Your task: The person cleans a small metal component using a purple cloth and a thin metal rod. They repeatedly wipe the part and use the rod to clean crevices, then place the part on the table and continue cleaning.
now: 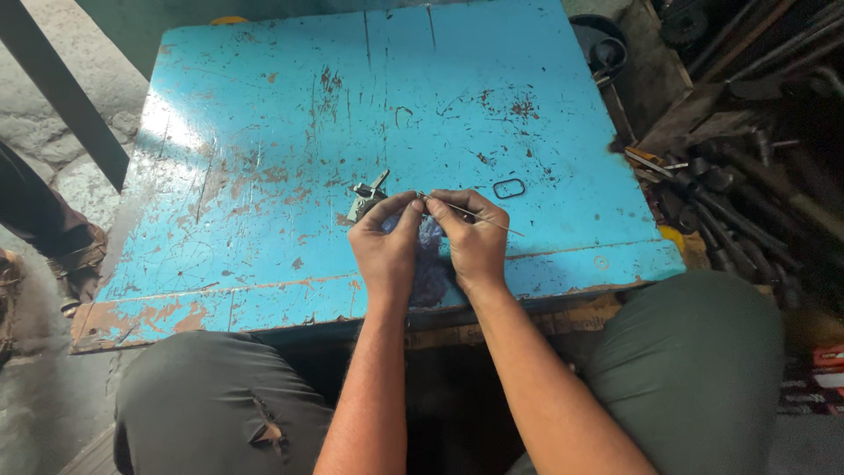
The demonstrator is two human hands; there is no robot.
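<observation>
Both hands [431, 242] pinch thin wire [475, 215] between fingertips.

Blue tabletop [264, 105] lies open; metal part [367, 198] and oval ring [509, 188] obstruct.

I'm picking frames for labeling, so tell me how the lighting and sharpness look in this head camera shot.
Head view: daylight glares off the blue tabletop at its left edge; the tool pile on the right sits in deep shadow; both hands, left hand and right hand, with the thin wire, look reasonably sharp; wide-angle bending shows at the edges.
</observation>
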